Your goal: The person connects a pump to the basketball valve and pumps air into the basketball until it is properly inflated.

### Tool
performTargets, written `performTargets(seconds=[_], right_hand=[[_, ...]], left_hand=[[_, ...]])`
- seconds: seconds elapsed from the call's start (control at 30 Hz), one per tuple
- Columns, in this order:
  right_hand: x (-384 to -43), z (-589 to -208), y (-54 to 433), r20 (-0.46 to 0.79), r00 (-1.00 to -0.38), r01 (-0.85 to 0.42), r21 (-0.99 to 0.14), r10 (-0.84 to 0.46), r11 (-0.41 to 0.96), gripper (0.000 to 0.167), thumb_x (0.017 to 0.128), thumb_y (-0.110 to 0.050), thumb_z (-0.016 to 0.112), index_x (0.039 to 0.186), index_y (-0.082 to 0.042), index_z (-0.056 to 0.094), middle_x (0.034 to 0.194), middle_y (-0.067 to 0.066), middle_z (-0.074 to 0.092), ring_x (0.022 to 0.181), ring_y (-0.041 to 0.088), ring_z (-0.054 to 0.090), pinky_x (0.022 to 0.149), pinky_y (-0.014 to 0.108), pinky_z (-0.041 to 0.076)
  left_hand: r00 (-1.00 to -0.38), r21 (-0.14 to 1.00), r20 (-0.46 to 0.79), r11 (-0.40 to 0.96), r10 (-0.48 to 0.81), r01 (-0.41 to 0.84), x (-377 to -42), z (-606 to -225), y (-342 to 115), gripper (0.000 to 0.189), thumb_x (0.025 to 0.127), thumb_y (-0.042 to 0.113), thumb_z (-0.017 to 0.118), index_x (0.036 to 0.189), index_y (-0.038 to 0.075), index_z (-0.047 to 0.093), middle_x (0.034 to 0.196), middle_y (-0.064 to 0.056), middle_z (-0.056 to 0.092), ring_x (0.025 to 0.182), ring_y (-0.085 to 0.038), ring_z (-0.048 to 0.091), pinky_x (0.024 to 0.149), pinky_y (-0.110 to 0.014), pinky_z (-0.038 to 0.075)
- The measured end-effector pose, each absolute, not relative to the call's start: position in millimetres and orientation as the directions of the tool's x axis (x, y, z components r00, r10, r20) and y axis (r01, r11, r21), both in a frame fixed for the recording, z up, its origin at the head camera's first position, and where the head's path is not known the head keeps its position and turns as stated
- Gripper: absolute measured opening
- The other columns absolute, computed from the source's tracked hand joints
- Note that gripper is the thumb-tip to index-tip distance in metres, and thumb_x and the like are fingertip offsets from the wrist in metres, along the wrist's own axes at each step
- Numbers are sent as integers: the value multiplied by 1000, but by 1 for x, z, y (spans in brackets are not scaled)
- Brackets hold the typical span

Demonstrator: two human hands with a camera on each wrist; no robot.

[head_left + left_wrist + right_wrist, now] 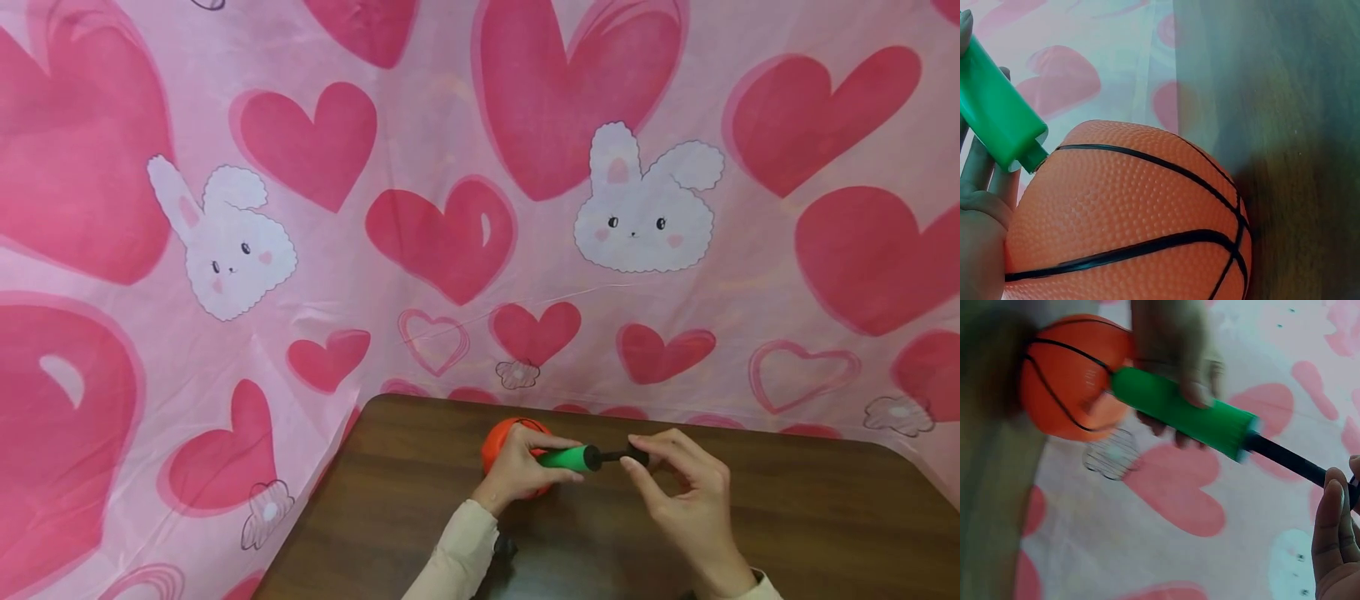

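Note:
A small orange basketball [495, 440] with black lines sits on the table behind my left hand [517, 467]. That hand grips the green barrel [566, 458] of a ball pump. In the left wrist view, the pump's narrow green end [1035, 157] meets the ball [1135, 200]; whether a needle is inside it is hidden. A black rod [1288, 459] is drawn partway out of the barrel. My right hand [693, 492] pinches the black handle [639, 454] at the rod's end between thumb and fingers.
The dark wooden table [810, 517] has rounded far corners. A pink cloth [435, 125] printed with hearts and rabbits hangs behind and to the left of it. A small black thing [506, 547] shows beside the left sleeve.

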State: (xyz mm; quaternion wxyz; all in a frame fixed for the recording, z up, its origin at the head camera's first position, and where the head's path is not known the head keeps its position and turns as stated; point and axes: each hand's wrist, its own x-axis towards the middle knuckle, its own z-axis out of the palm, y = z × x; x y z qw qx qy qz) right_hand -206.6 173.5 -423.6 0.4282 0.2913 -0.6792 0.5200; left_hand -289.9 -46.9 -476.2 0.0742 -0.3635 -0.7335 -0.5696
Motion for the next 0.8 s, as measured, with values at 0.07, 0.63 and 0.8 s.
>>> performTargets(seconds=[0.07, 0.63, 0.8], right_hand=[[-210, -430, 171, 879, -475, -836, -465, 41, 293, 51, 57, 32, 80, 101, 7, 78, 86, 4, 70, 70, 2, 59, 64, 9, 53], [-195, -405, 184, 903, -426, -852, -423, 58, 309, 38, 63, 26, 83, 97, 8, 78, 85, 2, 70, 73, 1, 59, 60, 10, 47], [-187, -389, 191, 918, -388, -875, -394, 80, 282, 23, 74, 14, 85, 95, 10, 78, 87, -3, 71, 73, 0, 56, 46, 15, 34]], left_hand=[[-705, 764, 544, 78, 455, 641, -290, -477, -46, 39, 76, 8, 93, 113, 7, 82, 96, -11, 83, 82, -1, 73, 80, -27, 62], [-729, 789, 511, 87, 456, 608, -288, -475, -47, 39, 78, 10, 92, 115, 8, 81, 96, -9, 83, 82, 1, 70, 79, -28, 62], [-748, 806, 481, 105, 457, 583, -287, -474, -49, 40, 79, 18, 93, 117, 11, 81, 97, -9, 83, 82, 0, 68, 79, -27, 60]])
